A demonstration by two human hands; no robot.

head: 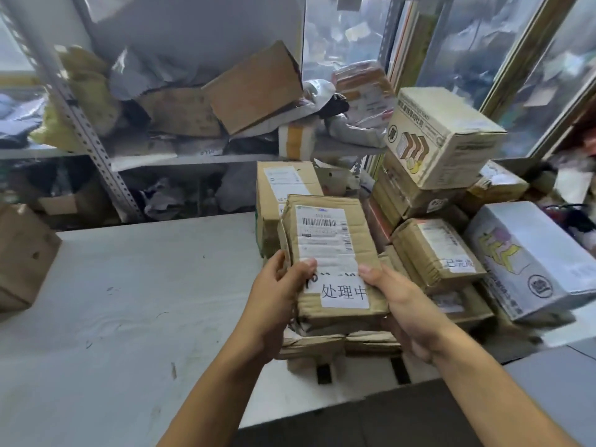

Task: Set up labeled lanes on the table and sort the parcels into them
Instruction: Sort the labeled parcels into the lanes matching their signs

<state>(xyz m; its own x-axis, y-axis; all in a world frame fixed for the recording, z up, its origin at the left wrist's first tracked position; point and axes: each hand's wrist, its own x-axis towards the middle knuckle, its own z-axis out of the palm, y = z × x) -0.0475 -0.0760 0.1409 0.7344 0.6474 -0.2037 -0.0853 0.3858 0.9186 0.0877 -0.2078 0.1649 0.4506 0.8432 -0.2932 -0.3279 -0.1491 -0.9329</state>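
So I'm holding this cardboard parcel (pixel 335 262) with both hands, over the stack of other parcels (pixel 435 246) at the right end of the table (pixel 129 301). My left hand (pixel 277 304) is wrapping round its left edge, thumb lying flat on top and the other fingers tucked underneath where I can't see them; my right hand (pixel 406 314) is doing the same on the right edge, thumb pressing near the white label (pixel 344 292) that reads 处理中. The box is looking pretty light to me, since I'm carrying it by the near end only. The cardboard is creased and dented, so it's probably going soft at the corners; I'm guessing it's safer gripping along both long edges than squeezing the middle. The tape and shipping label (pixel 322 230) beyond my thumbs are looking slick, so I'm staying off those.
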